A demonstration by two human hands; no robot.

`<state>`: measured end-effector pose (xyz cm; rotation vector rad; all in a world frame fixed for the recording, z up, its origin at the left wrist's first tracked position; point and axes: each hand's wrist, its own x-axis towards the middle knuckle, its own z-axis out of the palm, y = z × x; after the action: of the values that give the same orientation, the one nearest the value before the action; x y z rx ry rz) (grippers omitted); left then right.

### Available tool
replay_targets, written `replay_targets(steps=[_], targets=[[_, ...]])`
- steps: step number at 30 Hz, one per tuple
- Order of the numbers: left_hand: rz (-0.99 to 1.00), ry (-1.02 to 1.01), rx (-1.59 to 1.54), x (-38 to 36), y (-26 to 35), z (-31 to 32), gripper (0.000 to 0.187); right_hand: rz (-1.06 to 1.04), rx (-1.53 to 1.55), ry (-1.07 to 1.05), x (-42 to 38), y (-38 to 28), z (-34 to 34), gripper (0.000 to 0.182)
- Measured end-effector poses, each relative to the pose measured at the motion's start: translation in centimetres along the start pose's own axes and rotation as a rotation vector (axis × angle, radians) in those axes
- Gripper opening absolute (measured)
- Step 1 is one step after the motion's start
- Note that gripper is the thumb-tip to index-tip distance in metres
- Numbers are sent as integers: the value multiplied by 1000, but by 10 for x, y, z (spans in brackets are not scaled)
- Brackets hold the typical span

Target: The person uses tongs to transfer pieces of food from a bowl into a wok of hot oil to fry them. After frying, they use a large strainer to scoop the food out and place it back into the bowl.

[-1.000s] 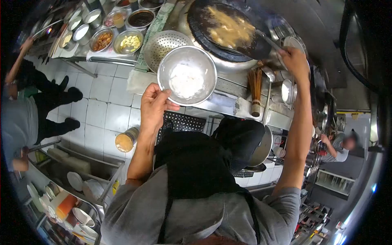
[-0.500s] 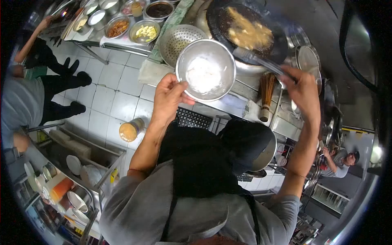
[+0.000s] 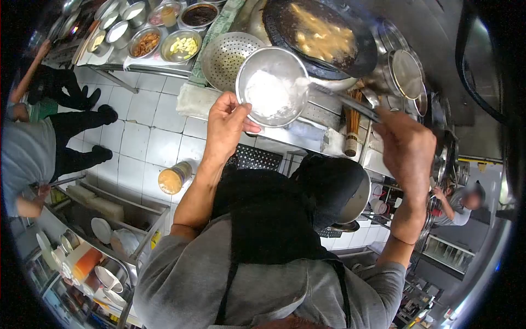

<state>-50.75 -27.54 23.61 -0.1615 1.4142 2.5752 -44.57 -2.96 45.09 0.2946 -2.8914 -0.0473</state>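
The right hand [image 3: 406,147] has its fingers wrapped round the handle of a metal utensil [image 3: 345,98] — its far end at the rim of a metal bowl [image 3: 272,86] with white contents. The left hand [image 3: 227,123] pinches that bowl's near rim between thumb and fingers. Beyond lie a perforated strainer [image 3: 220,64] and, farther, a dark wok [image 3: 282,30] holding pale brown food [image 3: 323,37].

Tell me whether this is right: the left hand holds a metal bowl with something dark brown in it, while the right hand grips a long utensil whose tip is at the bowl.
Not quite: the head view shows white contents in the metal bowl. The left hand does hold it, and the right hand grips the utensil, tip at the bowl.
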Motion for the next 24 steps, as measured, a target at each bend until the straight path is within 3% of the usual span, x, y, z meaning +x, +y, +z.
replay_targets(steps=[5,7,11,15,19,20,24], targets=[[-37,33,20,5,-13,-10,9,128,-60,104,23,40,4,22],[-71,35,15,2,-15,-14,7,324,-210,57,43,65,26,25],[-71,10,-15,-4,-8,-12,7,452,-197,-107,82,142,97,33],[-54,37,-59,-7,3,-9,11,587,-206,-33,83,139,94,38],[-27,40,-91,-11,4,-11,11,192,20,27,52,62,36,27],[-29,46,-90,-11,4,-10,11,189,24,23,44,47,30,27],[-16,-8,-89,-13,9,5,11,-169,-9,-110,24,-7,16,22]])
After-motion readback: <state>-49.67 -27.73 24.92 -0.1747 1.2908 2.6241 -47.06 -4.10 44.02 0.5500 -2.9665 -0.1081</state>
